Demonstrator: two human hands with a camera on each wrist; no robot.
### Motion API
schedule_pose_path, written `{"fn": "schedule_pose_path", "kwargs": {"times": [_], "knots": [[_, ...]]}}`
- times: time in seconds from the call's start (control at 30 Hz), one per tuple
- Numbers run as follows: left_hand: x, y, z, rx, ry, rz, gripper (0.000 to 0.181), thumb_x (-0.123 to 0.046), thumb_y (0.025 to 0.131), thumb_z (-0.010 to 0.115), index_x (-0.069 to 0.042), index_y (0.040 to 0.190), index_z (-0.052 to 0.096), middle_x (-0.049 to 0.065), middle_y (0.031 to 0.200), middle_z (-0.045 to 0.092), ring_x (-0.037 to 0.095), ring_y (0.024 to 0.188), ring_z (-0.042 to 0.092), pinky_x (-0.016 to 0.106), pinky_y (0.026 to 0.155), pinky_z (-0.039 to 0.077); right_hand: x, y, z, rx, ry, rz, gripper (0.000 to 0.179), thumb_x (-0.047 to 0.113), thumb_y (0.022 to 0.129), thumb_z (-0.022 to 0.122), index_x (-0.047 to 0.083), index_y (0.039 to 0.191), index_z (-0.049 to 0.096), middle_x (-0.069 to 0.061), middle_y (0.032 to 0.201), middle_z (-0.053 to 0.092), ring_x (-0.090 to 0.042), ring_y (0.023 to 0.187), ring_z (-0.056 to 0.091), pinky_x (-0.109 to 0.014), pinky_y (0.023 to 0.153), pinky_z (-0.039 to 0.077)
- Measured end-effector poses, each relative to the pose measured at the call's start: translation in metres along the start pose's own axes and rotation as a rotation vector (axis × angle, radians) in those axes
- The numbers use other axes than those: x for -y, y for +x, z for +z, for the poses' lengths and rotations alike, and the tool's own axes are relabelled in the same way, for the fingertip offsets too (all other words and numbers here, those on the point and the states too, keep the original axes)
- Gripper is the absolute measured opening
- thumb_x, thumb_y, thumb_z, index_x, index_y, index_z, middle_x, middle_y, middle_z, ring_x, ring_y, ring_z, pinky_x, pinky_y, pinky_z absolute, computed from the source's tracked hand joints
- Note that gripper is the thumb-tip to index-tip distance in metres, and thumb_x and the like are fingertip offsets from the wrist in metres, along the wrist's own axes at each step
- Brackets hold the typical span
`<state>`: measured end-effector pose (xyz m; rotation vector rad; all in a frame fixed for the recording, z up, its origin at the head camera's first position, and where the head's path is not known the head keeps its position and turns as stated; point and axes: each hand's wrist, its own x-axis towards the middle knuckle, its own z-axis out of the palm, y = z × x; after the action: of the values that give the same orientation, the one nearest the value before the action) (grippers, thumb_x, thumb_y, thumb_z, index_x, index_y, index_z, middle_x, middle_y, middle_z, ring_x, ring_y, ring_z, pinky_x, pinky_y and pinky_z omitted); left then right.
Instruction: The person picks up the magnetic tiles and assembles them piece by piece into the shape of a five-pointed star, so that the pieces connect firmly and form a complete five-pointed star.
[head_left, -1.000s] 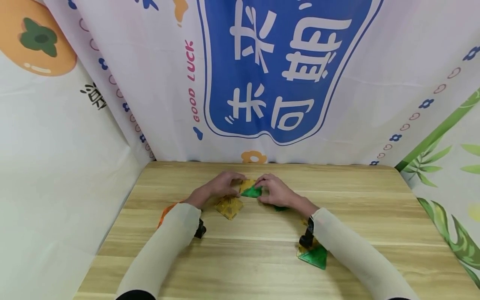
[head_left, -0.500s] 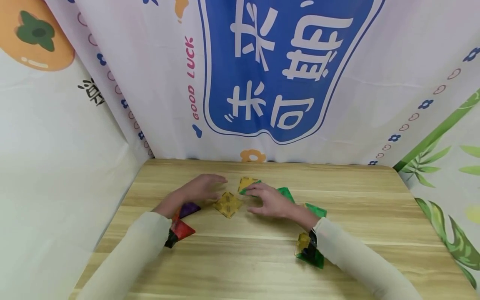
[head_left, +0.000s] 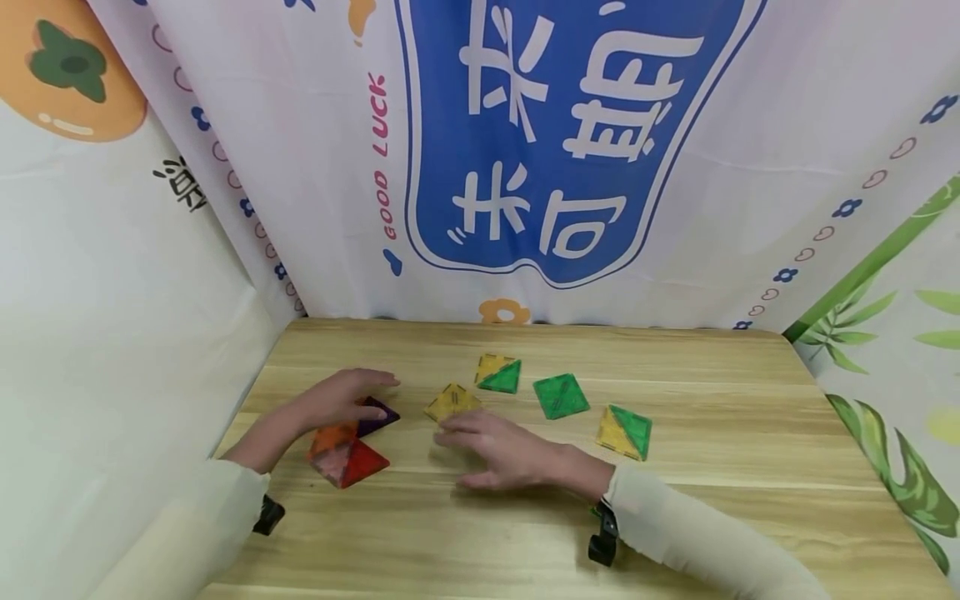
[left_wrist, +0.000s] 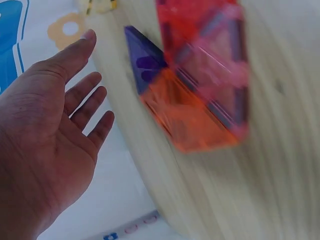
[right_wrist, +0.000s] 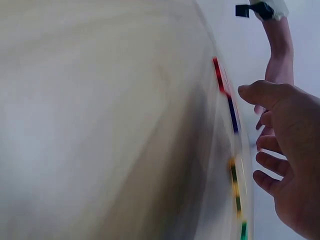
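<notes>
Translucent plastic tile cluster (head_left: 348, 458) of joined red, pink, orange and purple pieces: it lies on the light wood-grain table (head_left: 525, 550), to my left. A V-shaped notch between its purple triangle (head_left: 382, 419) and red triangle (head_left: 365, 463) opens rightward, toward the translucent yellow plastic diamond (head_left: 452, 400); I'd judge that any shift of either piece turns on that facing. My left hand (head_left: 337, 398) is the nearer to the cluster, poised over its far side, fingers loosely extended, nothing in them. My right hand (head_left: 506, 452) is empty too, fingers slightly bent, by the diamond's near side; I cannot tell whether a fingertip touches it. Beyond the diamond lies a translucent yellow-and-green square (head_left: 498, 373), with a translucent green square (head_left: 561, 396) and another two-coloured square (head_left: 624, 432) trailing off rightward. Some wood separates cluster from diamond, and broader room runs toward me between my forearms. Leftward there is less: the table's left edge runs close to my left forearm, and printed white-and-blue cloth (head_left: 330, 167) backs the far edge.
</notes>
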<state>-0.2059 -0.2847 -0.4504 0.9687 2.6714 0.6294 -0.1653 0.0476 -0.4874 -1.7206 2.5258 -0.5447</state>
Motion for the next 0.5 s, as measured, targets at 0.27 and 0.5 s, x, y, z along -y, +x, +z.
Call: {"fn": "schedule_pose_path", "kwargs": {"times": [0.27, 0.5], "knots": [[0.009, -0.033, 0.000, -0.015, -0.022, -0.038, 0.045, -0.009, 0.099, 0.075, 0.007, 0.139, 0.064, 0.029, 0.143, 0.061, 0.048, 0.132, 0.058, 0.062, 0.107, 0.049, 0.024, 0.023, 0.016, 0.071, 0.012, -0.090, 0.074, 0.045, 0.103, 0.069, 0.007, 0.161, 0.045, -0.016, 0.166, 0.041, -0.030, 0.155, 0.038, -0.041, 0.128, 0.029], [0.019, -0.052, 0.005, -0.053, -0.003, -0.010, 0.051, -0.014, 0.096, 0.079, 0.007, 0.140, 0.063, 0.032, 0.143, 0.060, 0.051, 0.131, 0.058, 0.065, 0.105, 0.048, 0.039, 0.040, 0.029, 0.149, 0.000, -0.101, 0.078, 0.055, 0.104, 0.062, 0.012, 0.165, 0.038, -0.015, 0.172, 0.030, -0.030, 0.160, 0.028, -0.034, 0.130, 0.019]]}}
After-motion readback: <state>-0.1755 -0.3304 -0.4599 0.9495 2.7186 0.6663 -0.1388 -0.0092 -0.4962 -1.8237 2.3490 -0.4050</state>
